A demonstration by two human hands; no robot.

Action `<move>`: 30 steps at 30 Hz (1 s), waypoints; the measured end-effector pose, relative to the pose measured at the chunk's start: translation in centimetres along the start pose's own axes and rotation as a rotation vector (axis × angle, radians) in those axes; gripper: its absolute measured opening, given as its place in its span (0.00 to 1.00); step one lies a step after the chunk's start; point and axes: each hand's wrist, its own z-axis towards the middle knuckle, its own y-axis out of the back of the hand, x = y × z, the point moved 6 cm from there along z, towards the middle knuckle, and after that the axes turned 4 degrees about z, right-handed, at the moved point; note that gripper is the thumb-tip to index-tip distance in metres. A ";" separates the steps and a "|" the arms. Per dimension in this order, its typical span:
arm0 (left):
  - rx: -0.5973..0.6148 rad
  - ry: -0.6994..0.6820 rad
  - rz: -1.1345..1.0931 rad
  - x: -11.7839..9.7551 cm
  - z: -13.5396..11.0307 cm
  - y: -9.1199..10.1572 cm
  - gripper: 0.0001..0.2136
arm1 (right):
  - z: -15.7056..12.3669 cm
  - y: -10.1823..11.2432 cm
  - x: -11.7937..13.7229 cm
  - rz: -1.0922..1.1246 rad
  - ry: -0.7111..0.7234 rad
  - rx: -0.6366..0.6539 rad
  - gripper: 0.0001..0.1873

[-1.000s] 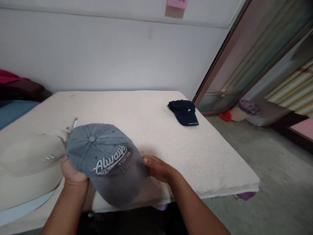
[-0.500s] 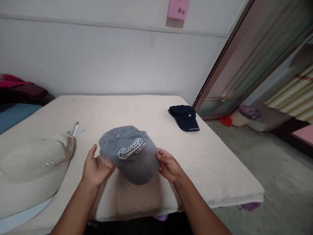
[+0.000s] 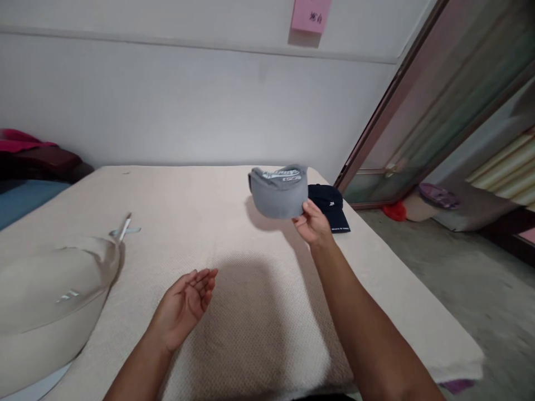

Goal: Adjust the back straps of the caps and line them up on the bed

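Note:
My right hand (image 3: 312,224) is stretched forward over the cream mattress (image 3: 234,245) and grips the brim of a grey cap (image 3: 279,189) with white lettering. The cap hangs in the air just left of a navy cap (image 3: 330,205) that lies near the mattress's far right edge. My left hand (image 3: 188,303) hovers palm up over the near part of the mattress, fingers loosely spread, holding nothing.
A beige pillow (image 3: 45,301) lies at the left with a small pale strap (image 3: 124,227) beside it. Dark red and blue bedding (image 3: 29,161) sits at the far left. A sliding door frame (image 3: 393,100) and concrete floor (image 3: 480,278) are to the right.
My left hand let go of the grey cap and dropped back, open. My right hand carried the cap forward and to the right, up to the navy cap.

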 end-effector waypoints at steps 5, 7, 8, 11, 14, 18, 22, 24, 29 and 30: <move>-0.052 -0.003 0.005 0.0 0.0 0.4 0.08 | 2.5 4.0 -1.1 -0.074 -0.002 -0.185 0.04; -0.063 -0.001 0.006 0.1 0.0 0.4 0.08 | 1.9 6.3 -2.5 -0.104 -0.031 -0.260 0.07; -0.065 0.002 0.005 0.2 -0.1 0.4 0.08 | 1.4 7.3 -3.0 -0.120 -0.040 -0.295 0.08; -0.066 0.008 0.009 0.5 -0.2 0.4 0.07 | 0.3 9.4 -3.9 -0.165 -0.046 -0.384 0.10; -0.062 0.008 0.017 0.7 -0.3 0.5 0.07 | -0.3 10.2 -3.6 -0.212 -0.051 -0.461 0.10; -0.054 0.005 0.000 0.6 -0.7 0.5 0.07 | -1.3 10.0 -3.0 -0.286 -0.084 -0.541 0.09; -0.067 -0.005 -0.045 -0.2 -1.5 0.9 0.05 | -4.2 9.3 -2.8 -0.359 -0.065 -0.599 0.05; -0.077 -0.013 -0.065 -0.7 -1.9 1.3 0.04 | -6.1 8.8 -2.9 -0.389 -0.039 -0.595 0.05; -0.136 -0.105 -0.096 -2.4 -3.3 3.4 0.02 | -10.9 5.8 -5.3 -0.475 -0.012 -0.524 0.08; -0.151 -0.135 -0.104 -2.9 -3.6 3.9 0.02 | -11.9 4.7 -6.2 -0.491 -0.016 -0.496 0.08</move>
